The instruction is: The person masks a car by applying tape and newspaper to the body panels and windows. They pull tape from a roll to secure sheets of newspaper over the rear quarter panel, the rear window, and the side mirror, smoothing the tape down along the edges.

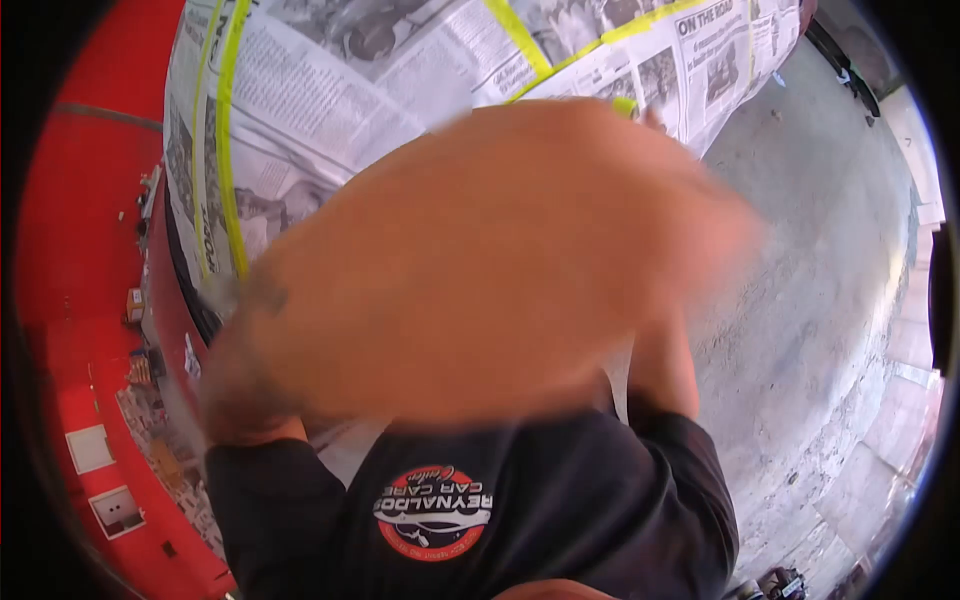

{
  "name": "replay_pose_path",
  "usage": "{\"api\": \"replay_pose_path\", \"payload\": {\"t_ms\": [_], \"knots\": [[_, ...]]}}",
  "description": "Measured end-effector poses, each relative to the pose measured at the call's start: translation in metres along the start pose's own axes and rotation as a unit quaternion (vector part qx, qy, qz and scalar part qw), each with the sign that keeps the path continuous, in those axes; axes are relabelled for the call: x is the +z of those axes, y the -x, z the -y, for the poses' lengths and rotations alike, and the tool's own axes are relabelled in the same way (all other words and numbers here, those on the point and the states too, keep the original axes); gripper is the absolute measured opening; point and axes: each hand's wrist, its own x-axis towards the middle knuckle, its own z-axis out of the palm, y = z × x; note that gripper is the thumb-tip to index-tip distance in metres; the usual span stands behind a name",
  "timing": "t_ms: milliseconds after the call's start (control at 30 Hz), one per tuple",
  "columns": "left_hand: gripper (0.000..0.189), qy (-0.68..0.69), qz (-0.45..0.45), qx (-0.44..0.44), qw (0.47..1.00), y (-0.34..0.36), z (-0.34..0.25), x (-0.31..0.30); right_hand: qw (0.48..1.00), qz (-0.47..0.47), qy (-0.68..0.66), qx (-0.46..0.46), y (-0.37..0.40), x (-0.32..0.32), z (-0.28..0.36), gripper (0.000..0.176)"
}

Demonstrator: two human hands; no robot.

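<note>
A large, motion-smeared arm and hand, seemingly my left hand, crosses close before the camera. Its fingers cannot be made out. Behind it rises my right forearm, and a fingertip of what seems to be my right hand shows near a bit of yellow tape. The rest of that hand is hidden. Sheets of newspaper, joined by strips of yellow tape, cover a broad curved surface ahead of me. Whether either hand holds anything is not visible.
Grey concrete floor stretches along the right. On the left stands a red wall with white electrical boxes, and clutter lies along its foot. A dark red panel shows below the newspaper. I wear a black shirt with a round logo.
</note>
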Motion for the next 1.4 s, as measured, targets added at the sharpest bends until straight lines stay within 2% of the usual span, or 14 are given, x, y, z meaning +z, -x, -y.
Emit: {"api": "replay_pose_path", "payload": {"t_ms": [67,133,233,267,300,400,467,567,633,967,1067,1167,1300,1400], "knots": [[0.034,0.010,-0.057,-0.103,0.993,0.028,0.023,0.021,0.991,0.014,0.077,-0.110,0.012,0.004,-0.014,0.034],[0.039,0.036,-0.121,-0.191,0.974,0.052,0.031,0.045,0.994,0.074,0.035,-0.076,0.020,0.005,0.000,0.017],[0.045,0.091,-0.176,-0.262,0.945,0.077,0.019,0.065,0.981,0.109,0.056,-0.148,0.033,0.023,0.000,0.022],[0.051,0.073,-0.181,-0.241,0.950,0.084,0.019,0.070,0.978,0.127,0.055,-0.158,0.036,0.027,0.000,0.024],[0.052,0.072,-0.182,-0.254,0.947,0.089,0.018,0.073,0.961,0.136,0.077,-0.229,0.034,0.031,0.007,0.030],[0.049,0.031,-0.148,-0.308,0.939,0.111,0.005,0.085,0.959,0.161,0.088,-0.218,0.054,0.040,0.036,0.034],[0.046,0.019,-0.153,-0.317,0.936,0.122,0.003,0.096,0.963,0.168,0.072,-0.196,0.058,0.048,0.030,0.035],[0.042,0.004,-0.237,-0.309,0.921,0.134,0.001,0.109,0.966,0.185,0.069,-0.168,0.066,0.056,0.030,0.029],[0.040,0.020,-0.237,-0.316,0.918,0.140,-0.003,0.107,0.966,0.212,0.069,-0.130,0.072,0.057,0.035,0.027],[0.031,0.114,-0.272,-0.333,0.896,0.169,-0.004,0.102,0.929,0.287,0.055,-0.227,0.070,0.068,0.031,0.034],[0.032,0.129,-0.289,-0.319,0.893,0.178,-0.001,0.111,0.926,0.274,0.066,-0.250,0.072,0.073,0.030,0.035],[0.028,0.101,-0.295,-0.370,0.875,0.177,-0.007,0.099,0.931,0.249,0.092,-0.249,0.072,0.075,0.032,0.035],[0.015,-0.002,-0.264,-0.315,0.912,0.194,-0.005,0.102,0.912,0.312,0.102,-0.246,0.060,0.067,0.044,0.035],[0.013,-0.052,-0.141,-0.332,0.931,0.210,-0.007,0.097,0.885,0.367,0.077,-0.275,0.055,0.065,0.045,0.038]]}}
